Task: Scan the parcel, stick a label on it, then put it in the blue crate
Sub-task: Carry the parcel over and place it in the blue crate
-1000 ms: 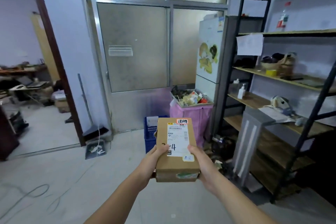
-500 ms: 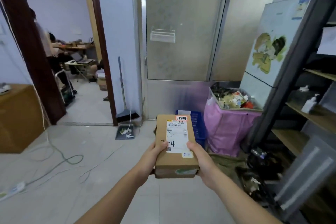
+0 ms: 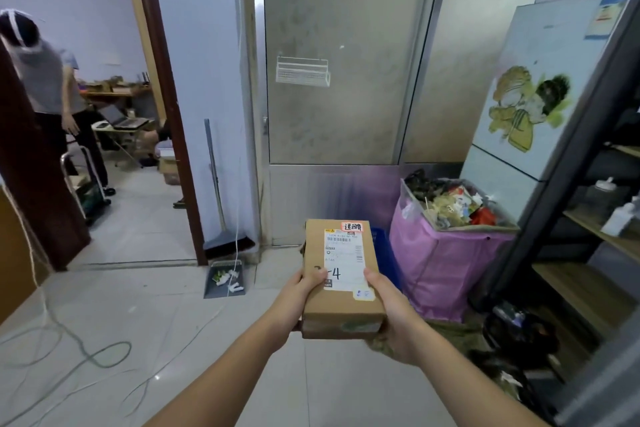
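I hold a brown cardboard parcel (image 3: 341,302) out in front of me with both hands, its top face up. A white shipping label with a barcode and a handwritten "4" lies on that face, and a small orange-edged sticker sits at its far edge. My left hand (image 3: 299,298) grips the left side with the thumb on top. My right hand (image 3: 391,315) grips the right side and supports it underneath. The blue crate (image 3: 386,255) stands on the floor just behind the parcel, mostly hidden by it.
A pink bag (image 3: 446,263) full of rubbish stands right of the crate. A fridge (image 3: 540,107) and dark metal shelving (image 3: 588,184) line the right. A dustpan (image 3: 225,279) and broom rest by the doorway. Cables (image 3: 79,354) trail on the floor; a person (image 3: 52,87) stands in the far room.
The view has swung left and closer to the crate and the glass door. The parcel stays in both hands, and the person in the far room has come into sight.
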